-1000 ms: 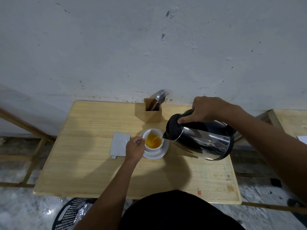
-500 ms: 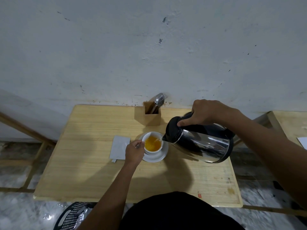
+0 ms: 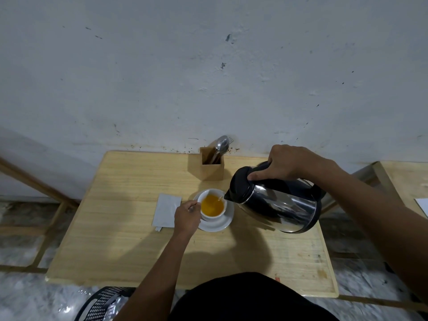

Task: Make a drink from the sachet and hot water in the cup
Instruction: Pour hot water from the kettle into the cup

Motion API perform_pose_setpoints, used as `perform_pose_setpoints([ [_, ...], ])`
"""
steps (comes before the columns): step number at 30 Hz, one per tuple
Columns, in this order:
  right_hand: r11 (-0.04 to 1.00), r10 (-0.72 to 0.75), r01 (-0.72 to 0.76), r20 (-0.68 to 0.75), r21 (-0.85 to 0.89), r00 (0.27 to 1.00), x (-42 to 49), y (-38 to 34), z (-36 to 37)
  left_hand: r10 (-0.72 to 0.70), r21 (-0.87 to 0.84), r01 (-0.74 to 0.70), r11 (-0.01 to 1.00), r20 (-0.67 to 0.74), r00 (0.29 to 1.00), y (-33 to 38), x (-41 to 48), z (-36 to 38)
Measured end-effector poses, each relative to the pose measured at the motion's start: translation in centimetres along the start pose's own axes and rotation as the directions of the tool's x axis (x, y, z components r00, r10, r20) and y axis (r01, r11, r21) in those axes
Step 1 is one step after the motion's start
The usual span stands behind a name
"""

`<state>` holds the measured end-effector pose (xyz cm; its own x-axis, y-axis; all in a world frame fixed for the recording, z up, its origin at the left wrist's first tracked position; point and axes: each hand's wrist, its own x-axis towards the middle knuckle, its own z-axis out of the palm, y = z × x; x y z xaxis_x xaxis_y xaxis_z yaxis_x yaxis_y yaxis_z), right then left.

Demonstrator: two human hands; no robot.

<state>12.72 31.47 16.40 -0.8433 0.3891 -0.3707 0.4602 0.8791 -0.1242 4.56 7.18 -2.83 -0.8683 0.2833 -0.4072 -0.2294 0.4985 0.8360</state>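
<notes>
The left hand pinches the handle of the white ceramic cup of orange liquid on its white saucer, mid-table. The right hand grips the tilted steel kettle, spout at the cup's right rim. A grey sachet lies just left; bare wooden table nearer.

From my remote seat I see a pale, scuffed wall filling the upper half of the view, flecked with dark marks and stained along its base. A light wooden table stands flush against it. A second wooden table shows at the right edge. A wooden frame slants at the left. The floor is mottled grey, marble-like. A black perforated basket sits low beside the table. Light is dim and even.
</notes>
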Motion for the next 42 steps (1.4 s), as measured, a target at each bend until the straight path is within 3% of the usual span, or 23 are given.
perform_pose_setpoints([
  [13,1.000,-0.018,0.018,-0.011,-0.016,1.000,0.1,0.0,-0.1,0.001,0.027,0.000,1.000,-0.024,1.000,0.4,-0.6,0.1],
  [21,0.998,-0.039,0.042,-0.053,0.049,0.998,-0.4,1.7,-0.1,0.009,0.043,-0.006,0.999,-0.063,0.998,0.9,-1.1,0.5],
  [25,0.983,-0.010,0.028,-0.096,0.181,0.995,-0.4,4.0,0.3,0.040,0.067,-0.033,0.997,-0.108,0.993,1.4,-1.7,1.0],
  [33,0.782,0.112,0.126,-0.336,0.611,0.935,-1.2,10.1,2.7,0.058,0.086,-0.038,0.996,-0.238,0.970,1.9,-2.5,2.2],
  [42,0.635,0.262,0.242,-0.499,0.734,0.826,-1.1,14.5,3.9,0.036,0.136,0.007,0.991,-0.312,0.949,2.2,-2.4,3.1],
])
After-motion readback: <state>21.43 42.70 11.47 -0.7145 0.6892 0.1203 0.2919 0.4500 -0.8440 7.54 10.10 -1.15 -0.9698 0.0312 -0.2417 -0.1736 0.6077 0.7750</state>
